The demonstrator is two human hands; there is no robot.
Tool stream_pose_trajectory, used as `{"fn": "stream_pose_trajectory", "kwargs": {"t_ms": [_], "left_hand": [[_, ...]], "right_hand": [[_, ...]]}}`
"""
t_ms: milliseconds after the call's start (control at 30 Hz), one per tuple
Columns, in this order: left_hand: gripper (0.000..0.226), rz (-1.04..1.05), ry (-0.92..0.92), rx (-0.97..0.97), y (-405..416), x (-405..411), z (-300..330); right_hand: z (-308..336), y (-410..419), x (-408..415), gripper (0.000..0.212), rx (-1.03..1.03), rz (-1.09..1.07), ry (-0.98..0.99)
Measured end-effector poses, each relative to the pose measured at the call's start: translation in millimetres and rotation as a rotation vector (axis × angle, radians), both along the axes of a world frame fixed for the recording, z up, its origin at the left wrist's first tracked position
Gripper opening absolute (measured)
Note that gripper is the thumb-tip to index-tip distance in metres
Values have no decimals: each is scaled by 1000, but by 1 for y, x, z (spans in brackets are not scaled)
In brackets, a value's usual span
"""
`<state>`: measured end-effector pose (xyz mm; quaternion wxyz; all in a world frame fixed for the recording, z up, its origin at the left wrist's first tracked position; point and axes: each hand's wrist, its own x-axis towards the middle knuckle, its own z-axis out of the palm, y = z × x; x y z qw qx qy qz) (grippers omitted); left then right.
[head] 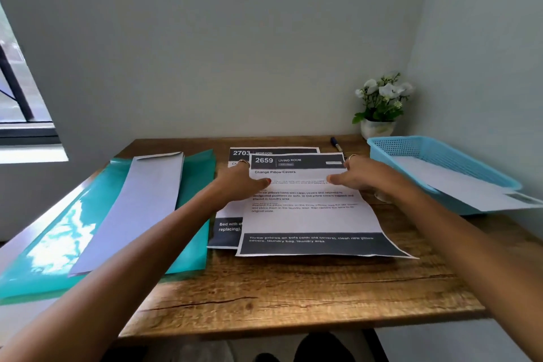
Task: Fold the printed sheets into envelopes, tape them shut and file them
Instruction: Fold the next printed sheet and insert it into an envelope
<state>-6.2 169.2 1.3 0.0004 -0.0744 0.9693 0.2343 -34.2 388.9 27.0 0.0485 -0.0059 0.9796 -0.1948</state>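
On top sheet (308, 214), both hands (239, 182) (357, 175) gripping edges

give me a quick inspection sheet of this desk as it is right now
surface: wooden table, grain cracks showing.
job's things: top sheet 2659 lies over sheet 2703; long envelope on a teal folder; blue tray holding paper.
clutter: pen; flower pot in the corner.
grippers: left hand and right hand pinch the top sheet near its upper edge.
cables: nothing seen.
surroundings: plain walls, window on the left.
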Motion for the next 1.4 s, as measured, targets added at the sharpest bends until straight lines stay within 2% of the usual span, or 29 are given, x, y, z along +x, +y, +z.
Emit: {"fn": "stream_pose_trajectory", "kwargs": {"t_ms": [100,267,367,467,667,800,1133,1400], "left_hand": [[65,17,34,198,-2,-6,-5],[61,66,108,472,-2,-9,-11],[56,123,225,564,-7,-10,-15],[49,144,274,636,-10,-11,-17],[33,133,308,627,-19,-12,-18],[22,150,300,719,-21,-8,-14],[33,148,126,1153,-30,-3,-8],[26,77,64,1218,-35,-5,-9]], "right_hand": [[-3,4,-7,66,-45,-9,1],[-15,4,-12,66,-281,-5,74],[-27,3,-15,57,-460,-40,162],[-37,8,-21,61,-620,-74,151],[-39,11,-30,66,-791,-107,128],[-41,7,-25,66,-837,-79,122],[-49,6,-22,62,-786,-47,145],[-43,5,-15,64,-790,24,263]]}}
